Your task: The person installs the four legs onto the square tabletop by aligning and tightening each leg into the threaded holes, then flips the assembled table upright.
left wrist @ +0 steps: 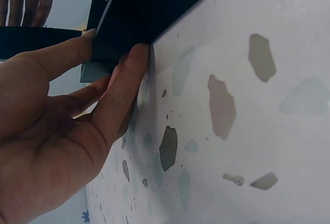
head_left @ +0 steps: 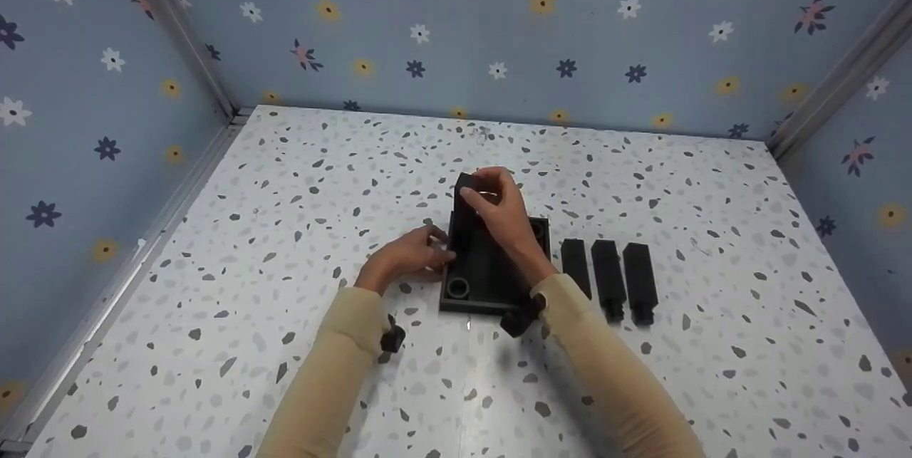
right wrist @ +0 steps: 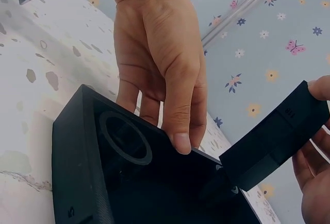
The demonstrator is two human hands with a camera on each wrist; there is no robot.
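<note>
A shallow black tray [head_left: 488, 273] with raised walls and round sockets lies on the table; one socket [head_left: 458, 288] shows at its near left corner. My left hand [head_left: 410, 253] grips its left wall, thumb over the rim and fingers along the outside, as the right wrist view shows. Between thumb and fingers, my right hand [head_left: 502, 216] pinches the upper end of a black square post [head_left: 464, 203]. The post stands roughly upright at the far left corner, its lower end [right wrist: 232, 177] meeting the tray there. Whether it sits in a socket I cannot tell.
Right of the tray lie three more black posts, a left one [head_left: 576, 267], a middle one [head_left: 608, 273] and a right one [head_left: 640, 276]; narrower stepped ends show on two. The speckled table [head_left: 320, 180] meets blue flowered walls [head_left: 477, 38] at the back and sides.
</note>
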